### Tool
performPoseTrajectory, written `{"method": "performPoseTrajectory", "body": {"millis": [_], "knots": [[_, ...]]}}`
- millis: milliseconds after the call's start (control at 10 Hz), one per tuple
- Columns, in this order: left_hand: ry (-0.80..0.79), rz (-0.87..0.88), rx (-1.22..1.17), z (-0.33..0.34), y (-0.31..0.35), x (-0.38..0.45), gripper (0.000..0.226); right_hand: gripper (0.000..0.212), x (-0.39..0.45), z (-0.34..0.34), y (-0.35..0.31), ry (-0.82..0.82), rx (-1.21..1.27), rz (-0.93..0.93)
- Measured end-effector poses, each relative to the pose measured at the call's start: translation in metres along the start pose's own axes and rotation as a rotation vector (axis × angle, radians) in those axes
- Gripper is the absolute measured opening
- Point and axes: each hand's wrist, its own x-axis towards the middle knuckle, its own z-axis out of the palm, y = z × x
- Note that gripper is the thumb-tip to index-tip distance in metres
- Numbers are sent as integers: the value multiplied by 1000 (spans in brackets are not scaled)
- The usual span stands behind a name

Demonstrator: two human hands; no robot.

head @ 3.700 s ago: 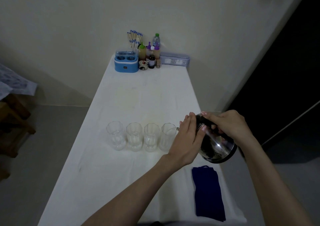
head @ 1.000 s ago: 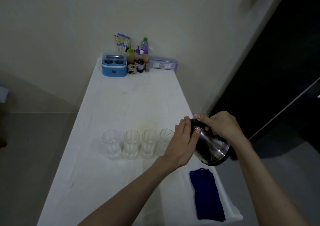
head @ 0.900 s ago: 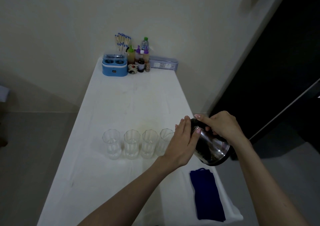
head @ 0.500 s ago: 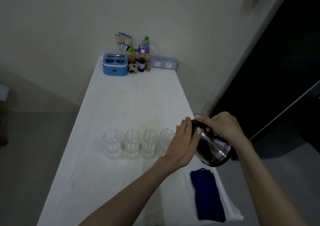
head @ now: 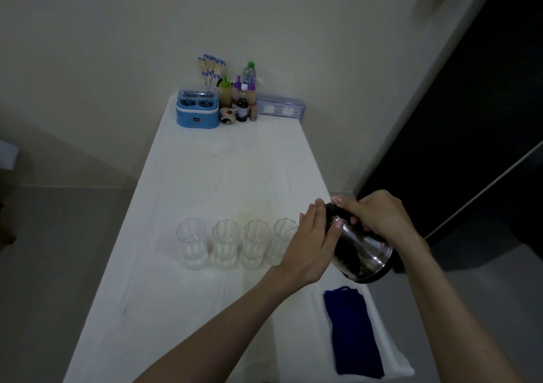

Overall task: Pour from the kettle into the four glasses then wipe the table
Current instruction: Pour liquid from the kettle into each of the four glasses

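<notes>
A steel kettle (head: pixel 360 250) with a black lid is tilted to the left toward the rightmost glass (head: pixel 281 240). My right hand (head: pixel 377 216) grips it from above at the handle. My left hand (head: pixel 313 243) lies flat against the kettle's lid and left side, fingers together. Three more clear glasses stand in a row to the left: one (head: pixel 256 243), one (head: pixel 225 244) and the leftmost (head: pixel 191 243). The spout is hidden behind my left hand. A folded dark blue cloth (head: pixel 354 332) lies at the table's near right corner.
The white-covered table (head: pixel 205 309) runs away from me to the wall. At its far end stand a blue container (head: pixel 197 112), several bottles (head: pixel 241 94), a bunch of sticks (head: pixel 211 70) and a flat lidded box (head: pixel 280 108). A dark doorway is on the right.
The kettle and both hands keep nearly the same pose at the rightmost glass. Only the view has shifted a little.
</notes>
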Motion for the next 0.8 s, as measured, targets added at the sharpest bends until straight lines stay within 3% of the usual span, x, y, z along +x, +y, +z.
{"method": "performPoseTrajectory", "body": {"millis": [800], "knots": [[1,-3,17,3,0,-3,65,62,-4,1,2,12,-12,-20]]}}
